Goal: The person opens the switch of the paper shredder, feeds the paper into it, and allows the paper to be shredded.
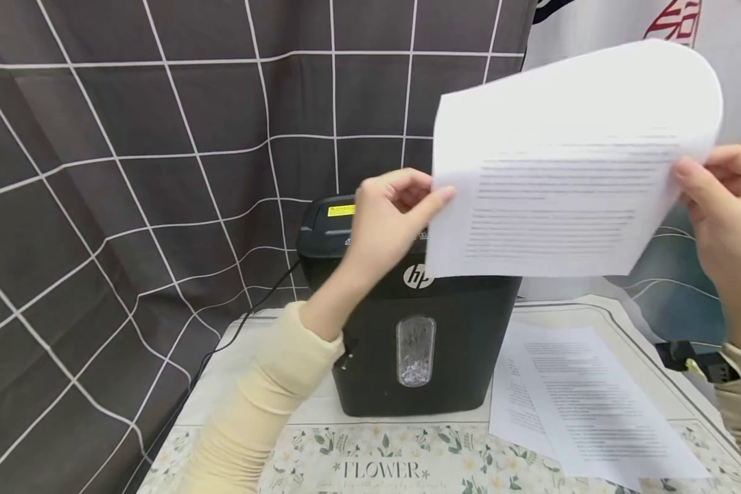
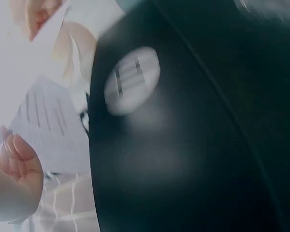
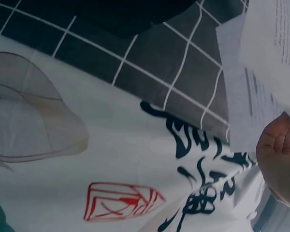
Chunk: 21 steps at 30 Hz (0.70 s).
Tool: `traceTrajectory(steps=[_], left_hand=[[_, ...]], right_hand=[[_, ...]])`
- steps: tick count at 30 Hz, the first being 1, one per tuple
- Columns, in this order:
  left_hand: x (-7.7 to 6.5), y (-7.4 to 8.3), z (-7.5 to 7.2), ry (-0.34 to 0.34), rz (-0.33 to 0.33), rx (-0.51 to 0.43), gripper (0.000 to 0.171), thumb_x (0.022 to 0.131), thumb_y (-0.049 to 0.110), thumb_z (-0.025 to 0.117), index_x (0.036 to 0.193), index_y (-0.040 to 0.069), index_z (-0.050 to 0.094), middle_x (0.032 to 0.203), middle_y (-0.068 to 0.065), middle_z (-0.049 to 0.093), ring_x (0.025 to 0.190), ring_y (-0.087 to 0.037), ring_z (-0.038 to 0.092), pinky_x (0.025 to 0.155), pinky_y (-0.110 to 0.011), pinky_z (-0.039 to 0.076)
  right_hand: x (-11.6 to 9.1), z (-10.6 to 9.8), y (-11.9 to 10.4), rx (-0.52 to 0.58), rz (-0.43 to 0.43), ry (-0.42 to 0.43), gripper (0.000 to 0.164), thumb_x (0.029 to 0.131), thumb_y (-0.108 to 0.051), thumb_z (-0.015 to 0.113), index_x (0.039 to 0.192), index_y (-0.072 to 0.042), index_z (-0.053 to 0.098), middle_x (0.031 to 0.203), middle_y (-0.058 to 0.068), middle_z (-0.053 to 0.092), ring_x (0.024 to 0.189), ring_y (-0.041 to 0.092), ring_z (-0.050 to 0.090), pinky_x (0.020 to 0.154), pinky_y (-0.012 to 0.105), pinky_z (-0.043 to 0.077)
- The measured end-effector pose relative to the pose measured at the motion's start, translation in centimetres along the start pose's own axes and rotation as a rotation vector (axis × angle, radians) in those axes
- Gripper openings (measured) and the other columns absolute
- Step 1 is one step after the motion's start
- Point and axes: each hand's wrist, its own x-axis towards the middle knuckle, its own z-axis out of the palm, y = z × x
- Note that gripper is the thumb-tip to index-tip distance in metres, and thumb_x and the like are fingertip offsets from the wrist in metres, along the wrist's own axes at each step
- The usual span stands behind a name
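Note:
In the head view, a printed sheet of paper (image 1: 556, 206) is held up between both hands, its upper part curling over. My left hand (image 1: 385, 216) pinches the sheet's left edge between thumb and fingers, in front of the black HP paper shredder (image 1: 370, 343). At the sheet's right edge, my right hand (image 1: 722, 213) pinches it with the thumb on the near face. Both hands are above the table. The sheet hides part of the shredder's top. Paper scraps (image 1: 415, 372) show through the shredder's small window.
Printed sheets (image 1: 599, 405) lie overlapping on the table right of the shredder. A floral tablecloth (image 1: 377, 446) reading FLOWER covers the table. A black cord (image 1: 241, 326) runs left from the shredder. Behind hang a dark grid-patterned curtain (image 1: 179, 137) and a white cloth with lettering (image 3: 125, 159).

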Motion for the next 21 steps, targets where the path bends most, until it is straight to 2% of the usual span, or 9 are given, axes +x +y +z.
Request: traceTrajectory(steps=[2,4,5,9,12,14,18,21], left_hand=[[0.4,-0.3,-1.5,0.038,-0.018,0.032,0.015,0.080,0.012,0.075,0.082,-0.002,0.071,0.070,-0.013,0.068,0.054,-0.009,0.056,0.051,-0.018,0.044],[0.8,-0.6,-2.9,0.056,-0.037,0.071,0.016,0.079,0.013,0.075,0.081,-0.001,0.071,0.069,-0.013,0.068,0.053,-0.009,0.055,0.051,-0.018,0.043],[1.0,-0.8,-3.6,0.061,-0.046,0.099,0.016,0.079,0.014,0.076,0.081,-0.001,0.072,0.069,-0.012,0.068,0.053,-0.010,0.055,0.050,-0.018,0.042],[1.6,-1.5,-5.9,0.049,-0.089,0.212,0.018,0.080,0.018,0.076,0.082,0.001,0.072,0.071,-0.012,0.068,0.056,-0.014,0.055,0.052,-0.018,0.042],[1.7,-1.9,-7.1,0.025,-0.117,0.290,0.020,0.081,0.020,0.075,0.082,0.001,0.071,0.068,-0.009,0.066,0.057,-0.014,0.052,0.051,-0.018,0.039],[1.8,-2.2,-7.7,0.018,-0.117,0.328,0.020,0.081,0.021,0.075,0.081,0.001,0.071,0.062,-0.006,0.060,0.054,-0.013,0.048,0.049,-0.018,0.035],[2.1,-2.5,-8.6,0.004,-0.095,0.387,0.020,0.081,0.020,0.074,0.078,0.001,0.070,0.053,-0.001,0.045,0.048,-0.009,0.036,0.045,-0.020,0.026],[2.5,-2.8,-9.1,0.002,-0.089,0.420,0.019,0.081,0.019,0.074,0.077,0.001,0.070,0.052,0.001,0.042,0.047,-0.007,0.034,0.044,-0.020,0.025]], right_hand=[[0.7,1.5,0.0,-0.165,0.001,-0.016,0.009,0.078,0.016,0.063,0.077,0.008,0.064,0.073,0.008,0.069,0.061,0.014,0.058,0.059,0.013,0.050],[1.2,2.6,0.2,-0.382,-0.018,-0.058,0.014,0.077,0.013,0.068,0.073,0.000,0.066,0.068,-0.002,0.068,0.053,0.007,0.054,0.054,0.010,0.047],[1.5,3.0,0.4,-0.497,-0.032,-0.090,0.015,0.077,0.009,0.069,0.072,-0.005,0.066,0.067,-0.007,0.067,0.052,0.005,0.054,0.054,0.008,0.046],[2.3,4.5,1.3,-0.800,-0.090,-0.211,0.023,0.079,-0.001,0.072,0.069,-0.020,0.062,0.062,-0.020,0.059,0.047,-0.002,0.044,0.045,0.007,0.034],[2.8,5.3,2.1,-0.875,-0.087,-0.289,0.027,0.080,-0.005,0.073,0.066,-0.024,0.058,0.058,-0.023,0.054,0.046,-0.003,0.040,0.043,0.012,0.028],[3.1,5.7,2.6,-0.924,-0.079,-0.329,0.028,0.081,-0.007,0.072,0.065,-0.022,0.055,0.057,-0.025,0.052,0.046,-0.003,0.039,0.043,0.012,0.028],[3.3,6.3,3.4,-1.015,-0.042,-0.388,0.024,0.082,-0.010,0.072,0.067,-0.009,0.053,0.057,-0.021,0.049,0.048,-0.001,0.039,0.044,0.015,0.029],[3.4,6.8,3.8,-1.088,-0.048,-0.419,0.027,0.081,-0.012,0.073,0.069,-0.001,0.052,0.057,-0.018,0.046,0.050,0.001,0.038,0.045,0.016,0.028]])
